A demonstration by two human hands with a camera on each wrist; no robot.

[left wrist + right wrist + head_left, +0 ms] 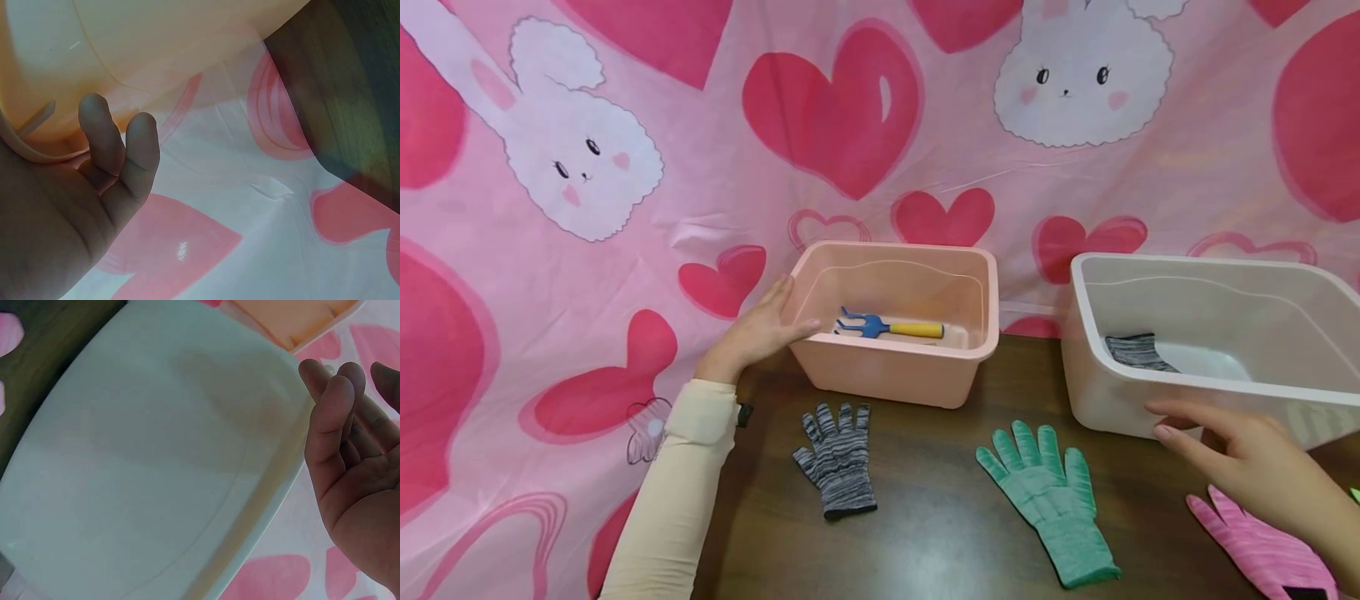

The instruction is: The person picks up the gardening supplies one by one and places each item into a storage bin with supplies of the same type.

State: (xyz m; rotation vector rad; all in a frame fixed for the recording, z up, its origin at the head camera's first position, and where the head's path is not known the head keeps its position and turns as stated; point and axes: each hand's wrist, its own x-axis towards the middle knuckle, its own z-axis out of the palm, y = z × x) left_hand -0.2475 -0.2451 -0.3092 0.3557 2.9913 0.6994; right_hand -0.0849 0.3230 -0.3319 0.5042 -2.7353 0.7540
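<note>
A salmon-pink plastic bin [887, 371] stands at the centre back. My left hand [760, 329] grips its front left corner, thumb over the rim and fingers along the left outer wall. Inside lies a hand cultivator [891, 326] with blue prongs and a yellow handle. My right hand [1247, 446] hovers before the white bin [1105, 392], fingers loosely bent, holding nothing. A grey-and-black striped knit piece [1138, 352], partly hidden, lies in that bin. Below the right hand is a pink glove [1262, 542], partly covered by the forearm.
On the dark wooden table [925, 533] lie a grey-and-black striped glove [842, 462] and a green glove [1052, 500]. A pink cloth [715, 200] with hearts and rabbits hangs behind the bins and along the left side. Something bright green [1355, 495] shows at the right edge.
</note>
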